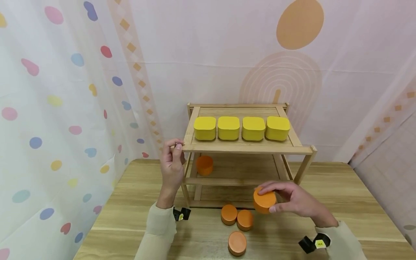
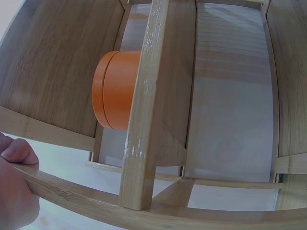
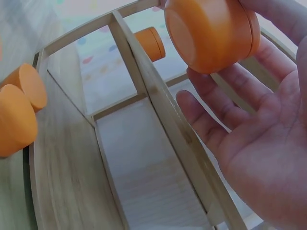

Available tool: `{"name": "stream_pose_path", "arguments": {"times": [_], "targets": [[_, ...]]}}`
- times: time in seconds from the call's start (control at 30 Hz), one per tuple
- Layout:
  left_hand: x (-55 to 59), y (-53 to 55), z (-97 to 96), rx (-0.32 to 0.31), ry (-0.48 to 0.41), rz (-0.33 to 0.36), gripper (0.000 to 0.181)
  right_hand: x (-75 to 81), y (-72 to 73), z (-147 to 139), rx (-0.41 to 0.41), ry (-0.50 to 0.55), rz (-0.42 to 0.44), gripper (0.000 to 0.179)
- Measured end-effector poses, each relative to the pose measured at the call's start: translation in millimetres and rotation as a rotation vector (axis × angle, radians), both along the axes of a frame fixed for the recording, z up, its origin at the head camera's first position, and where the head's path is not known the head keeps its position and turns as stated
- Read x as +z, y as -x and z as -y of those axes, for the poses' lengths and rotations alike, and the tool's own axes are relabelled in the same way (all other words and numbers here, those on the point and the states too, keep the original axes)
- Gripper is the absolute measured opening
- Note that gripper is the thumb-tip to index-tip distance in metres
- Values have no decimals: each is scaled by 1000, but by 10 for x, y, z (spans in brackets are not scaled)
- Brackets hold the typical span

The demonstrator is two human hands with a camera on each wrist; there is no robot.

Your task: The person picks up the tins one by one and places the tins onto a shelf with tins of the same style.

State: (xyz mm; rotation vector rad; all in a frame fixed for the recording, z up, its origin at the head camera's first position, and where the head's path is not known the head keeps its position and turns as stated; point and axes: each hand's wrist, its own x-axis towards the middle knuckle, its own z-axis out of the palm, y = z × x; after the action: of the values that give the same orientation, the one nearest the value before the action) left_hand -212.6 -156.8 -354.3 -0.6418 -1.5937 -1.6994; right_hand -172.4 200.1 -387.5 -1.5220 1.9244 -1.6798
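The right hand (image 1: pixel 294 198) pinches an orange container (image 1: pixel 264 202) between thumb and fingers parted to its width, before the wooden rack (image 1: pixel 240 148). The left hand (image 1: pixel 172 162) curls its fingers round the rack's upper left corner. Three more containers (image 1: pixel 229 213) stand nearby.

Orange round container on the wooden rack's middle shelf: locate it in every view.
Head: orange round container just below centre.
Left wrist: container left of centre, partly hidden by the light wooden bar.
Right wrist: container at top centre, beyond the bar.
Shared landmark: that bar, just below it in head view.
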Motion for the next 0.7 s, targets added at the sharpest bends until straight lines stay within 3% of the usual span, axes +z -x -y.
{"name": "stream_pose_path", "arguments": {"times": [0.17,0.33,0.5,0.7], "targets": [[17,-4,-12,-13,-8,-13,19,66,9,42,-35,-31,46,46],[11,1,-14,-6,-6,-8,21,88,30,126,-110,-86,19,39],[5,9,-7,-4,0,2,23,109,82,235,-121,-87,-8,34],[2,4,-11,7,2,0,23,145,164,407,-156,-87,64,22]]}}
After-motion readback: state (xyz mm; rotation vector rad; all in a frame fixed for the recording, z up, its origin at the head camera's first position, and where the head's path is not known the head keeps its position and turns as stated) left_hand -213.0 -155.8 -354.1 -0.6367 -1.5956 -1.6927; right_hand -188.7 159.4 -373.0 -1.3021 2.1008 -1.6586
